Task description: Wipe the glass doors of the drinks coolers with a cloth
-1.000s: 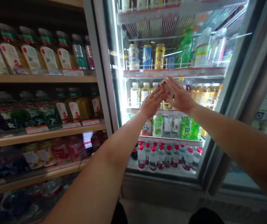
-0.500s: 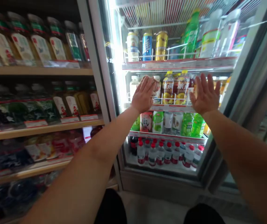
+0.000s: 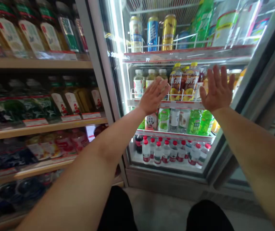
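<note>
Both arms reach forward toward a lit drinks fridge. My left hand [image 3: 154,96] is open and flat, with nothing held, in front of the second shelf's white-capped bottles [image 3: 139,83]. My right hand [image 3: 217,89] is also open, its fingers spread, just right of the yellow-capped tea bottles [image 3: 176,81]. I cannot tell whether either palm touches the glass. Below the hands stand green drink bottles [image 3: 195,122] and a green-and-white pack [image 3: 163,119]. On the top shelf are a blue can [image 3: 153,34] and a gold can [image 3: 169,32].
Red-capped water bottles [image 3: 158,153] fill the fridge bottom. To the left, a wooden shelf unit [image 3: 38,63] holds many juice bottles [image 3: 52,33]. The fridge's metal frame [image 3: 91,64] stands between. Grey floor [image 3: 161,205] shows between my dark-clad knees [image 3: 118,208].
The view has shifted slightly, so the fridge and shelves sit higher in the picture. Both hands stay open and appear slightly farther right.
</note>
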Tool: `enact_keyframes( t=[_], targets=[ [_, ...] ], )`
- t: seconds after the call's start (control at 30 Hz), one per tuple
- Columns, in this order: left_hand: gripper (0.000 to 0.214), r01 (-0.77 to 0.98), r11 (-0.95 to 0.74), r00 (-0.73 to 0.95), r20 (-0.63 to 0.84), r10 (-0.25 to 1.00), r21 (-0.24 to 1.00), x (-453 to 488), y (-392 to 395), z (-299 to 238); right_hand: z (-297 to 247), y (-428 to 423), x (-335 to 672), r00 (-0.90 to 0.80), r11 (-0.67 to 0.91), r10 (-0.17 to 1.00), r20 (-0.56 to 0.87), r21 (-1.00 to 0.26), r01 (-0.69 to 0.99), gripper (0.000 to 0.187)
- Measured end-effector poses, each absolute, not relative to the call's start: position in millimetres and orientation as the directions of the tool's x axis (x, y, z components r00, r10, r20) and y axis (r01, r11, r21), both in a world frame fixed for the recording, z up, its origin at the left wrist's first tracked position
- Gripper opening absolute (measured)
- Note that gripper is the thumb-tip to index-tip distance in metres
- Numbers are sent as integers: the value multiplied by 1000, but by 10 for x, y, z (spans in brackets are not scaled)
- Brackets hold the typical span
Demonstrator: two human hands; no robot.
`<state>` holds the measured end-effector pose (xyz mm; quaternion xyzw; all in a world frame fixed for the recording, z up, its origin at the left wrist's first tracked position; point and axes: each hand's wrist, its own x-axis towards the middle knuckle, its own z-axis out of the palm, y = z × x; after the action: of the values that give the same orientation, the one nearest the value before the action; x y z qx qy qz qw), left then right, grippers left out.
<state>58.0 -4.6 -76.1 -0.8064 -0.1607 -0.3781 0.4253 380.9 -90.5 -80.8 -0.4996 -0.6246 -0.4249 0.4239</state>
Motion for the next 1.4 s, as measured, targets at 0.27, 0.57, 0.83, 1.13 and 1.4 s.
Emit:
enact_keyframes(
  t=[0.27,0.57,0.83,1.13,1.4],
  targets=[
    [63,639,-584,618,786,2,-501,547,-10,-515,-806,-880,3827,-144,125,247,958,116,985,73],
    [60,489,-612,782,624,-10,-622,576,-34,-542,-810,-928,3808,-136,119,292,947,105,987,72],
    [63,494,-610,804,592,50,-620,765,-193,-643,-775,-1040,3709,-67,168,365,929,5,986,71],
    [64,630,-601,667,739,94,-492,572,-116,-490,-781,-1033,3730,-72,166,370,926,11,986,72],
    [64,556,-604,746,664,59,-571,270,-13,-462,-804,-984,3756,-97,160,298,949,51,986,69]
  ],
)
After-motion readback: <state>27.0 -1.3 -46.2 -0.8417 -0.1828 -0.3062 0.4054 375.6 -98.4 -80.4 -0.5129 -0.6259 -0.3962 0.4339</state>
